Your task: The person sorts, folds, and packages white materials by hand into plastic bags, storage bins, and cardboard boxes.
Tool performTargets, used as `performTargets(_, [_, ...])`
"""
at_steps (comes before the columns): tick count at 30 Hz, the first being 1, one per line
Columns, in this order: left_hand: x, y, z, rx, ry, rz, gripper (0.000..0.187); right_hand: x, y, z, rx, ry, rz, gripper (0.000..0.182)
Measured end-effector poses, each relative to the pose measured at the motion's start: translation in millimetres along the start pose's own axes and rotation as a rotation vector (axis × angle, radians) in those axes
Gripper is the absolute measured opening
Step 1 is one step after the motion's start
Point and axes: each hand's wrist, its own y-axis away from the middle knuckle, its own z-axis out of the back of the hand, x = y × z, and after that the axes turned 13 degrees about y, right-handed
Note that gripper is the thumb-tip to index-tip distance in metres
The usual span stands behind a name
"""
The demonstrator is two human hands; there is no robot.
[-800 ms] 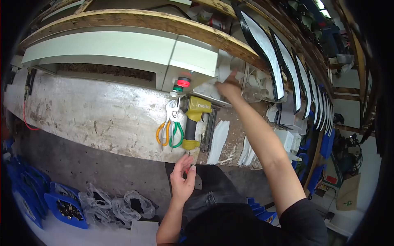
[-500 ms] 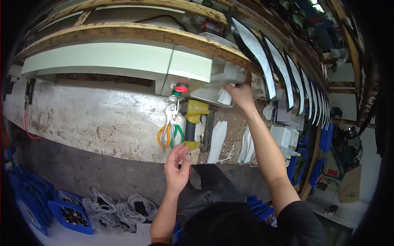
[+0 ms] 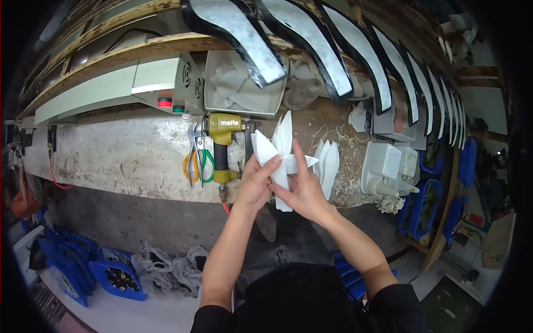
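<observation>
My left hand (image 3: 252, 184) and my right hand (image 3: 305, 191) meet above the bench's front edge. Both close on thin white cut pieces (image 3: 266, 147) with pointed ends, which spread in different directions between my fingers; their material I cannot make out. Behind them, a similar white stack (image 3: 285, 132) lies on the bench, partly hidden by my hands. More white pieces (image 3: 330, 166) lie to the right of my right hand. Left of my left hand rests a yellow and black air stapler (image 3: 221, 141) marked "meite".
Orange-handled pliers (image 3: 194, 161) and a green-handled tool (image 3: 207, 166) lie left of the stapler. A box of white scraps (image 3: 239, 91) stands at the back. Black-edged curved panels (image 3: 308, 44) hang overhead. White plastic containers (image 3: 383, 166) sit at right; blue bins (image 3: 119, 277) stand below.
My right hand has come back from the rear of the bench to meet my left. Both hands now hold white pieces. The view has shifted to the right.
</observation>
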Motion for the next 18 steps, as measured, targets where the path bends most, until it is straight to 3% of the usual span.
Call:
performTargets(5, [20.4, 17.5, 5.7, -0.118, -0.036, -0.204, 0.040, -17.0, 23.8, -3.4, -0.074, -0.386, -0.078, 0.091])
performTargets(6, [25.4, 21.1, 5.4, -0.126, -0.041, -0.204, 0.040, -21.7, 26.6, -3.3, -0.069, -0.394, -0.081, 0.091])
performTargets(10, [40.1, 28.2, 4.9, -0.096, -0.133, -0.140, 0.045, -44.0, 23.8, -4.8, -0.300, -0.907, -0.204, 0.073])
performTargets(18, [74.5, 26.1, 13.0, 0.029, 0.167, 0.008, 0.046, -74.8, 34.4, 12.0, -0.248, -0.790, -0.145, 0.035])
